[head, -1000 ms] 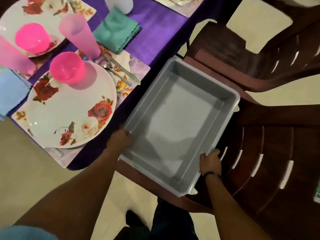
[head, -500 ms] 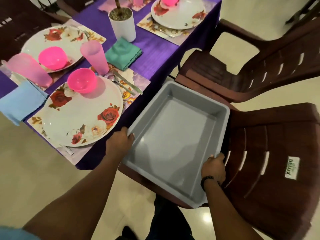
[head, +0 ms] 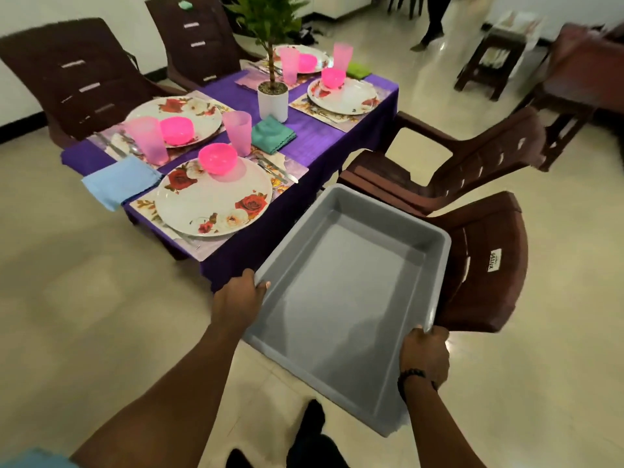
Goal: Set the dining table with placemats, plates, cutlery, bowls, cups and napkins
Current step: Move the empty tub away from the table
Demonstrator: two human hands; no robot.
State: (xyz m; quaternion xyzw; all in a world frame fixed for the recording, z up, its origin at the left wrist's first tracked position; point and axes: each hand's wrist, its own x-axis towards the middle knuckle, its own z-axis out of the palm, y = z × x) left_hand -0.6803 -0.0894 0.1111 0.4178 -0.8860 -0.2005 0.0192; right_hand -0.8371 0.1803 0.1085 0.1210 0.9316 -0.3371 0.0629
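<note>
Purple-clothed worktop (head: pixel 314 136) lies ahead-left of both hands. Left hand (head: pixel 238 300) and right hand (head: pixel 423 354) grip the empty grey tray (head: pixel 344 298), its long axis pointing away.

Both forearms were bare. Left hand (head: pixel 238 300) carried no ring or band. Right hand (head: pixel 424 354) had dark beaded bracelet (head: pixel 412 375) at wrist. Light blue sleeve (head: pixel 32 460) showed at left upper arm, lower frame corner. Dark trousers (head: pixel 315 449) and dark shoe (head: pixel 312 413) were visible below.
</note>
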